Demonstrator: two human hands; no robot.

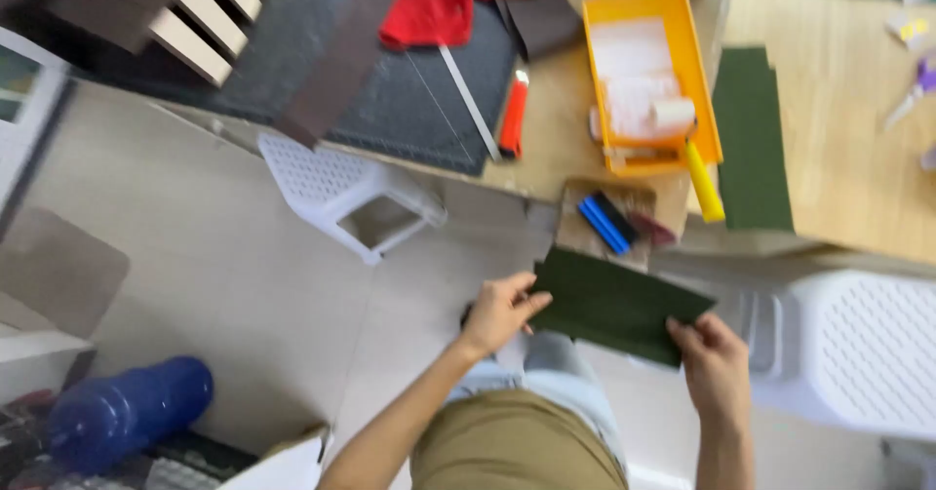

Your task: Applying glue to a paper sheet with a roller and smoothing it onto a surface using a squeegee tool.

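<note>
You had a yellow tray (704, 80) with a paint roller (673, 113) far off on the wooden table (848, 158). A red cloth (429, 2) lay left of it. White stools (341, 183) stood near, and a blue bottle (122, 412) sat far left.

Pale tiled floor (224, 285); wooden table (848, 158) at one o'clock; white perforated plastic stools (331, 183) at eleven and four (868, 353).

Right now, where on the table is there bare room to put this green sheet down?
Bare wood shows right of the green strip, below the scraps at the far edge. The table left of the yellow tray is crowded: dark mat, red cutter, red cloth.
</note>
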